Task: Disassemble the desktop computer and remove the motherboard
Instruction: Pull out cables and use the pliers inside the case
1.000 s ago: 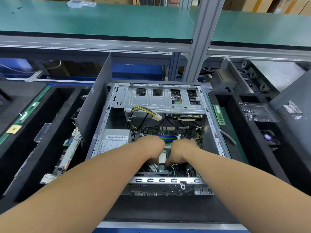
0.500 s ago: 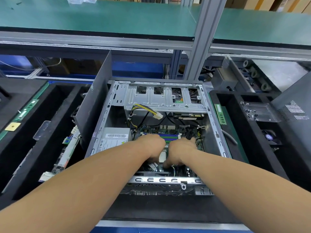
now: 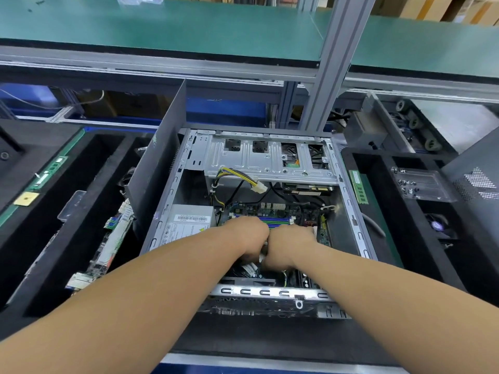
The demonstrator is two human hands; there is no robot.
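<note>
Head view: our left hand [image 3: 249,234] and right hand [image 3: 287,245] have closed together over the motherboard [image 3: 272,211], seated in the case [image 3: 351,211]; fingers hidden, grip unclear. We judge removal pending.

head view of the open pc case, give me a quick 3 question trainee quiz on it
1. True or false: both hands are inside the open grey metal computer case.
2. Which side of the case holds the silver boxed power supply with a barcode label: the person's left or right?
3. Multiple choice: the loose white connector on yellow and black wires hangs A) plugged into the board, B) free, below the drive cage.

Key: 1 true; 2 left; 3 B.
</note>
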